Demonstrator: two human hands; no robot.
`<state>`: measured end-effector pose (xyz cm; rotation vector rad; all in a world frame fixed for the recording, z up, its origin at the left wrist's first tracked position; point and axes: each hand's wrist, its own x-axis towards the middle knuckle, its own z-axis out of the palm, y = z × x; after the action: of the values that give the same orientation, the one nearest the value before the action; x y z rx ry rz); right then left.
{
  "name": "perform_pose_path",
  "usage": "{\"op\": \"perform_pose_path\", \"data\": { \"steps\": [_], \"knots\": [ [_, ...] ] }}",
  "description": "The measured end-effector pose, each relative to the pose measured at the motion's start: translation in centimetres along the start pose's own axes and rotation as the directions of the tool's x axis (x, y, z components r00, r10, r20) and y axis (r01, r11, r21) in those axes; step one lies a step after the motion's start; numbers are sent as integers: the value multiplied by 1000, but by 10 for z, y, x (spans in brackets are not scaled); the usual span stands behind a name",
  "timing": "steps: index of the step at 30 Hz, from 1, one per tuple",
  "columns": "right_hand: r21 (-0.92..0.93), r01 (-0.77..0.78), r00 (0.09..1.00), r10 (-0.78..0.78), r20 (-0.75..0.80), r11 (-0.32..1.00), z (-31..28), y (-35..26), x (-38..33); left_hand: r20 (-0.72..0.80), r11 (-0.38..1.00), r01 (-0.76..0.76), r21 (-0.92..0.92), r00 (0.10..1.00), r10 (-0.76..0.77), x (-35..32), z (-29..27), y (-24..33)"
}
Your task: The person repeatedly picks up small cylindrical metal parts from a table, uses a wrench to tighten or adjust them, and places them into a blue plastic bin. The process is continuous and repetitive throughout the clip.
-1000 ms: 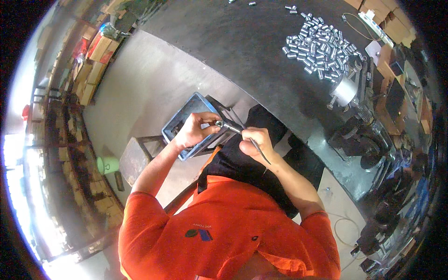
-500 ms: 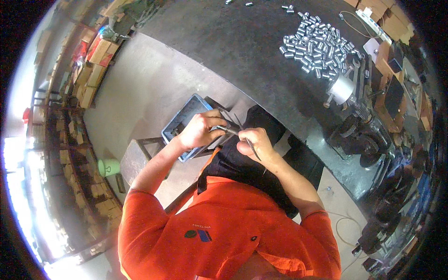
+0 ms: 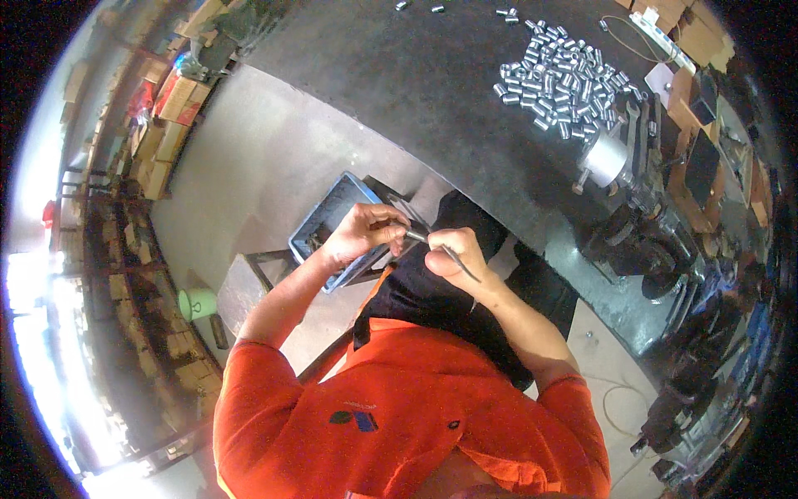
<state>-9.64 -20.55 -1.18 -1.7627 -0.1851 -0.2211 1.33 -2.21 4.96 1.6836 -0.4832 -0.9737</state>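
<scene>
My left hand [image 3: 366,233] pinches one end of a small grey metal cylinder [image 3: 415,236] above my lap. My right hand [image 3: 457,252] is closed around a slender dark metal tool [image 3: 460,265], whose curved end sticks out past the wrist side of the fist. The tool's other end meets the cylinder, though its exact kind cannot be made out. Below and behind the left hand is a blue plastic crate [image 3: 332,205] with dark items inside. On the dark workbench [image 3: 399,83] lies a heap of shiny metal sleeves [image 3: 559,81].
A machine with a silver round head [image 3: 604,158] stands at the bench's right side, beside wrenches [image 3: 636,133]. A power strip [image 3: 662,40] lies at the far right. To my left are a stool [image 3: 245,295], a pale green bucket [image 3: 197,303] and shelves of boxes [image 3: 158,158].
My left fingers have shifted slightly on the metal cylinder and draw a little closer together. The right hand keeps its hold on the tool, nearly in place.
</scene>
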Motion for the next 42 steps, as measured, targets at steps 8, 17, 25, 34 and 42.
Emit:
{"op": "perform_pose_path", "data": {
  "steps": [8,17,25,34,42],
  "knots": [
    [226,126,992,-128,-5,966,-5,-16,2,-172,617,-120,777,904,392,6,-37,-19],
    [282,57,994,-82,74,958,-1,-13,-2,-19,413,-221,883,864,504,10,-28,-18],
    [66,133,988,-138,66,989,6,-6,3,32,552,-378,743,844,535,17,10,-22],
    [-53,326,945,-326,6,944,-7,-15,-2,-309,646,27,763,893,327,34,-42,8],
    [56,177,982,-173,-72,983,4,2,-2,4,556,-316,769,872,489,152,34,84]
  ]
}}
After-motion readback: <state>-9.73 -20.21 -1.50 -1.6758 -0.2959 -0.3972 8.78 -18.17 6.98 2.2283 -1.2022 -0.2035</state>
